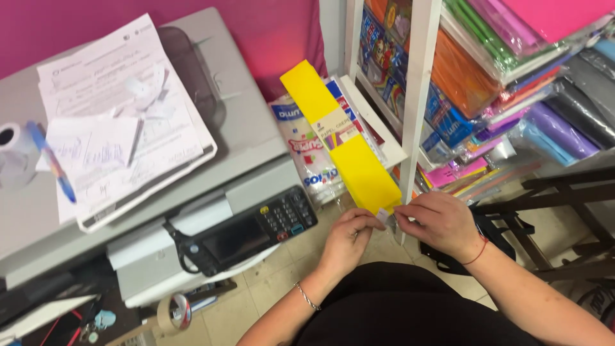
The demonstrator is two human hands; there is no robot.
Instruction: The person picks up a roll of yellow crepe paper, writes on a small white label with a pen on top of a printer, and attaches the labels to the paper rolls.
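1. Two hands meet at lower centre: left hand (348, 234) and right hand (441, 224) both pinch the near end of a yellow crepe paper pack (346, 142).
2. Step in hand, I judge: working its wrapper end; steady fingertip grip needed beside the printer (250, 224).

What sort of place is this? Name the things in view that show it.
Probably a stationery or copy shop: shelves stacked with packs of coloured paper, a grey printer-copier with papers on top, and a yellow paper pack held by both hands.
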